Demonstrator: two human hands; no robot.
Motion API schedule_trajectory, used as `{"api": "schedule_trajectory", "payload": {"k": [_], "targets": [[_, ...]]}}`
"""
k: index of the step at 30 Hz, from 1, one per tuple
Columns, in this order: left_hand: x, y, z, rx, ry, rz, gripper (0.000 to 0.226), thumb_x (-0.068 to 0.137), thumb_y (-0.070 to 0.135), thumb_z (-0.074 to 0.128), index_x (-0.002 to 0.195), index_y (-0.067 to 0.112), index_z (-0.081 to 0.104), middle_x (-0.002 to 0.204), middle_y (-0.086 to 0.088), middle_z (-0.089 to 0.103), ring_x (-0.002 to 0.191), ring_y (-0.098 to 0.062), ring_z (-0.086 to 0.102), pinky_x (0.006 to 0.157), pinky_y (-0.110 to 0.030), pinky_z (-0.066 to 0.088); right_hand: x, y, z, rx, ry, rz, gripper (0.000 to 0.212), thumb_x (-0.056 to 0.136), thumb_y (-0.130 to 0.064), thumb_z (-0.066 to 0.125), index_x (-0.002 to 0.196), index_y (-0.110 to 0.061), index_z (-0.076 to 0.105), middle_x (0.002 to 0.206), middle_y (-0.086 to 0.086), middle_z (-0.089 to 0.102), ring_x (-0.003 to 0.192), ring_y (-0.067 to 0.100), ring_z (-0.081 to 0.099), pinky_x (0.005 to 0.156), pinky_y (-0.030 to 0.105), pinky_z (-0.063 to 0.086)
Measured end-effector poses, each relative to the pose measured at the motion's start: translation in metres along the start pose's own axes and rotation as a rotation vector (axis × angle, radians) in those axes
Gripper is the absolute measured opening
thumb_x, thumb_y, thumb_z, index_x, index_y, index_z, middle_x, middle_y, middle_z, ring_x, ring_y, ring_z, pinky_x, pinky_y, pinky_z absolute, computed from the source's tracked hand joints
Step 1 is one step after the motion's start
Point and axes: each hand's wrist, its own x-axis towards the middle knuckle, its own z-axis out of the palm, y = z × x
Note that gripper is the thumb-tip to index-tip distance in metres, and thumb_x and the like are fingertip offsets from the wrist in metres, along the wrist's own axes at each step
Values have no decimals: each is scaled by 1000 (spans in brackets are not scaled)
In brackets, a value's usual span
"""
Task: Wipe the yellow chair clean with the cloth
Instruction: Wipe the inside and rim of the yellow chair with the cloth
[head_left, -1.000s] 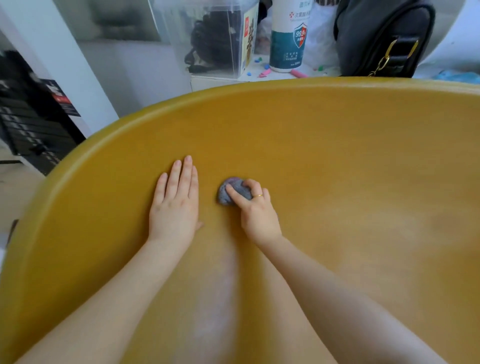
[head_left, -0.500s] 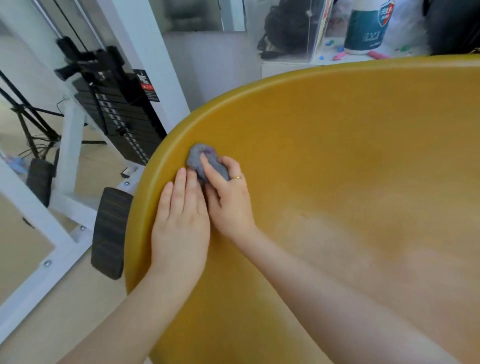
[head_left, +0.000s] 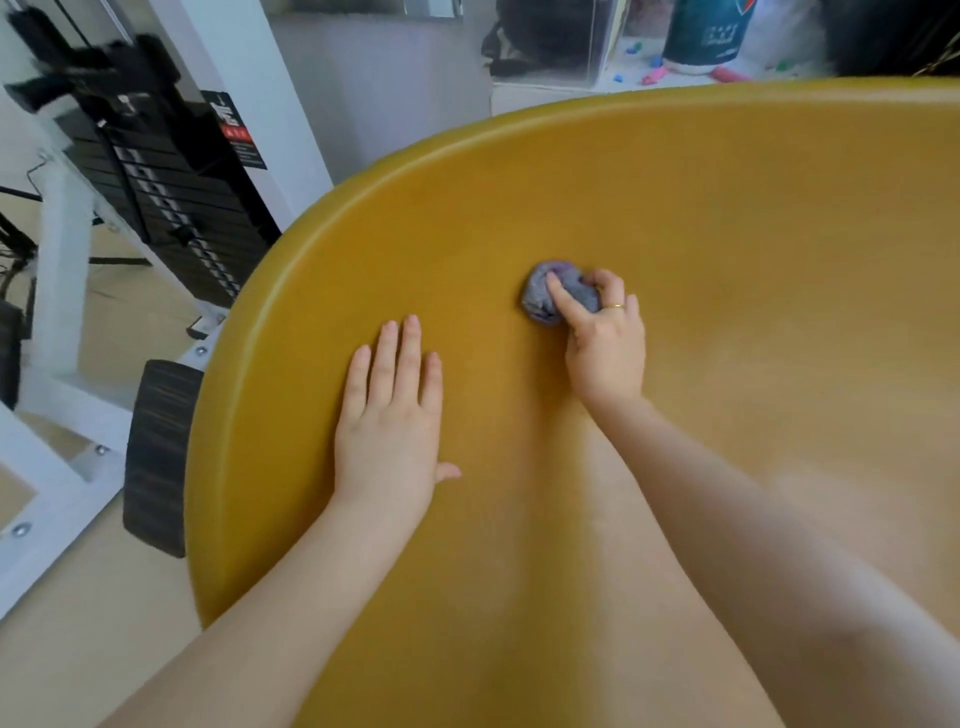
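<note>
Left hand (head_left: 387, 415) flat, fingers straight, bracing chair (head_left: 727, 218). Right hand (head_left: 602, 343) grips balled cloth (head_left: 550, 296), pressing it onto chair to scrub.

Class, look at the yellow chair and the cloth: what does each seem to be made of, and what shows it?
yellow chair: probably moulded plastic, smooth with a dull sheen; one seamless curved shell with a rounded rim.
cloth: soft woven or knitted fabric, grey-purple, matt; it bunches into folds under the right hand. The fibre cannot be told.
</note>
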Motion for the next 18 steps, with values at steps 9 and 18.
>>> {"api": "schedule_trajectory", "payload": {"k": [9, 18], "targets": [[-4, 19, 9, -41, -113, 122, 106, 80, 59, 54, 147, 1, -4, 155, -15, -17, 145, -27, -10, 116, -36, -7, -153, -20, -23, 133, -371, -225, 52, 74, -18, 38, 120, -23, 59, 112, 17, 58, 83, 36, 54, 76, 42, 50], [3, 40, 29, -10, -191, 257, 122, 71, 67, 59, 146, 4, -13, 154, -13, -24, 144, -24, -17, 115, -34, -11, -89, 33, -2, -58, -154, -175, 33, 85, -26, 45, 107, -20, 69, 100, 20, 65, 67, 35, 56, 63, 35, 53]]}}
